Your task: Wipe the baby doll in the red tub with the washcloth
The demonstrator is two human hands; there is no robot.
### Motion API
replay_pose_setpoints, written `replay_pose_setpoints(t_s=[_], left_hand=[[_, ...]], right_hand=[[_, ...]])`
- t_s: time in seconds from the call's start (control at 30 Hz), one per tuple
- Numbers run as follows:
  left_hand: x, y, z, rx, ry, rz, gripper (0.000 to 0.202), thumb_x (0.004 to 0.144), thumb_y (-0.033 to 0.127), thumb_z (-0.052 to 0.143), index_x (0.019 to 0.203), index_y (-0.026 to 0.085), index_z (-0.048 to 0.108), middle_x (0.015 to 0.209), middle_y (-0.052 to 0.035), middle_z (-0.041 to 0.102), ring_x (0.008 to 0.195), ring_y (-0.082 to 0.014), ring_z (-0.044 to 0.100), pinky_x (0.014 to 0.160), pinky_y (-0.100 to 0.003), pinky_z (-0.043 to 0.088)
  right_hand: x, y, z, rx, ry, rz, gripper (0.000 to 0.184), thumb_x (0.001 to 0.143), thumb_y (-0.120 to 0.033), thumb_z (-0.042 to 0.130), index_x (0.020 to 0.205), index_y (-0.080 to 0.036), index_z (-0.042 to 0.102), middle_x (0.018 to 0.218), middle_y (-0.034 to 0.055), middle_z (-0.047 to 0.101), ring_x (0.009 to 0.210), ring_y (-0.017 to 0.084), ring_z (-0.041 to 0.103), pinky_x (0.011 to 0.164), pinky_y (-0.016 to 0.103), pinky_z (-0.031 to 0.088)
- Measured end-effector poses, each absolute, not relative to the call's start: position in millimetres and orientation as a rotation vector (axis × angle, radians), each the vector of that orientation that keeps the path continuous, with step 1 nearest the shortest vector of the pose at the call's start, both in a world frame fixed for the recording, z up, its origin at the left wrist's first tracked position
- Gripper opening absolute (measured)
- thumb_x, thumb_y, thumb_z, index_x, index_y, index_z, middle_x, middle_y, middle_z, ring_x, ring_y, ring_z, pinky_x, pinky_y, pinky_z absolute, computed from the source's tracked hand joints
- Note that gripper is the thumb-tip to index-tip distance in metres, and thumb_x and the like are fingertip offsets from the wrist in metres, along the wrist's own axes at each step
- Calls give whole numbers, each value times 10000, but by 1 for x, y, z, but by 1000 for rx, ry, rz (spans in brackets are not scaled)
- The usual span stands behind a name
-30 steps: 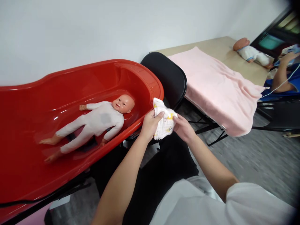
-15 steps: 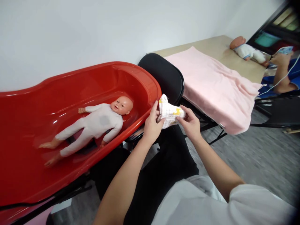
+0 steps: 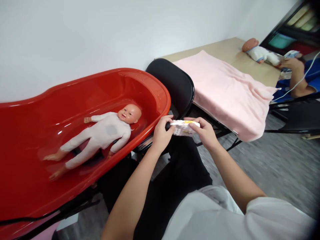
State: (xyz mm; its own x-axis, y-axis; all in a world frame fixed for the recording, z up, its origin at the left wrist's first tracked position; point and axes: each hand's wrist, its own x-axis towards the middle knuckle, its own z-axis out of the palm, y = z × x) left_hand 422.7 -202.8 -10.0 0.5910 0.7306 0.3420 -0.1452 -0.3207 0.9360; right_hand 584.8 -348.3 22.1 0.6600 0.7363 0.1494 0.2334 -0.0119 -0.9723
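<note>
Between my two hands is a small folded white gauze cloth (image 3: 184, 129) with yellow patches. My left hand (image 3: 162, 132) pinches its left end, and my right hand (image 3: 204, 132) grips the right end with the thumb on top. The cloth is held above my lap, just right of the rim of a red baby bathtub (image 3: 163, 91). On its back in the tub lies a baby doll (image 3: 101, 131) in a pale bodysuit with a grey patch on the chest, its head toward the tub's right end. Neither hand touches the doll.
A black folding chair (image 3: 175, 80) stands against the tub's right end. Beyond it, a pink blanket (image 3: 222, 90) covers part of a beige table (image 3: 220, 46). Another doll (image 3: 260, 53) lies there, near a co-worker's hand (image 3: 293, 65) holding something. A white cord (image 3: 301, 81) hangs nearby.
The cloth's raised left corner has come down, and the cloth now looks flatter and more compact between my hands. The co-worker's hand appears slightly further left. The doll in the tub stays put.
</note>
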Motion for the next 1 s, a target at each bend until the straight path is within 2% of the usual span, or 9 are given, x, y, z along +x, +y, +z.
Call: replay_pose_setpoints(t_s=[0.07, 0.13, 0.23, 0.37, 0.47, 0.57, 0.73, 0.83, 1.0], left_hand=[[425, -206, -12, 1464, 485, 776, 256, 990, 234, 778, 1214, 212, 656, 1248, -100, 779, 1158, -252, 768, 1027, -387, 612], [428, -212, -14, 1339, 485, 652, 403, 981, 333, 827, 1310, 206, 632, 1269, -107, 783, 1171, -258, 768, 1024, -383, 614], [432, -219, -15, 1232, 537, 511, 440, 957, 405, 873, 1258, 195, 631, 1341, -133, 764, 1235, -286, 749, 1025, -411, 629], [436, -220, -12, 1042, 604, 431, 489, 888, 434, 930, 1165, 189, 608, 1221, -131, 784, 1101, -296, 784, 827, -397, 678], [438, -214, -12, 1004, 591, 483, 507, 822, 442, 964, 1128, 170, 664, 1152, -118, 801, 1033, -277, 787, 789, -341, 650], [437, -210, -13, 1022, 583, 548, 527, 754, 466, 992, 1082, 155, 720, 1085, -100, 811, 1001, -265, 779, 815, -318, 618], [435, -209, -13, 1030, 545, 608, 489, 742, 351, 981, 1119, 161, 734, 1108, -85, 819, 1027, -252, 768, 890, -323, 609], [435, -210, -9, 1028, 599, 606, 373, 848, 245, 875, 1168, 171, 697, 1147, -79, 797, 968, -219, 780, 835, -308, 618], [437, -211, -8, 1123, 705, 574, 237, 980, 129, 699, 1203, 179, 639, 1070, -25, 740, 717, -119, 761, 683, -229, 568]], right_hand=[[580, -346, 23, -1463, -595, 684, 401, 794, -551, 958, 878, -243, 716, 897, 27, 780, 829, 230, 738, 790, 366, 633], [575, -343, 25, -1359, -447, 763, 419, 747, -516, 990, 924, -246, 723, 855, 17, 787, 770, 230, 746, 751, 362, 643], [573, -337, 26, -1172, -327, 839, 379, 799, -464, 942, 1048, -243, 760, 987, 48, 842, 971, 302, 819, 932, 457, 692], [575, -330, 16, -954, -155, 1006, 319, 942, -400, 788, 1220, -246, 758, 1186, 78, 863, 1333, 360, 758, 1189, 595, 606], [571, -328, 2, -862, -69, 1085, 323, 1015, -368, 691, 1309, -243, 733, 1306, 76, 844, 1442, 327, 702, 1270, 604, 542], [559, -331, -9, -815, -30, 1126, 345, 1061, -333, 624, 1374, -215, 710, 1362, 82, 828, 1433, 284, 713, 1303, 549, 523], [548, -335, -18, -862, -47, 1145, 338, 1048, -269, 641, 1371, -205, 718, 1345, 85, 834, 1360, 281, 760, 1273, 522, 565], [565, -325, -9, -1043, -159, 1064, 341, 974, -299, 767, 1300, -196, 753, 1286, 106, 848, 1325, 338, 776, 1195, 556, 628], [625, -268, 77, -1277, -659, 454, 304, 906, -409, 904, 1084, -192, 787, 1194, 88, 852, 1300, 365, 776, 1082, 519, 680]])
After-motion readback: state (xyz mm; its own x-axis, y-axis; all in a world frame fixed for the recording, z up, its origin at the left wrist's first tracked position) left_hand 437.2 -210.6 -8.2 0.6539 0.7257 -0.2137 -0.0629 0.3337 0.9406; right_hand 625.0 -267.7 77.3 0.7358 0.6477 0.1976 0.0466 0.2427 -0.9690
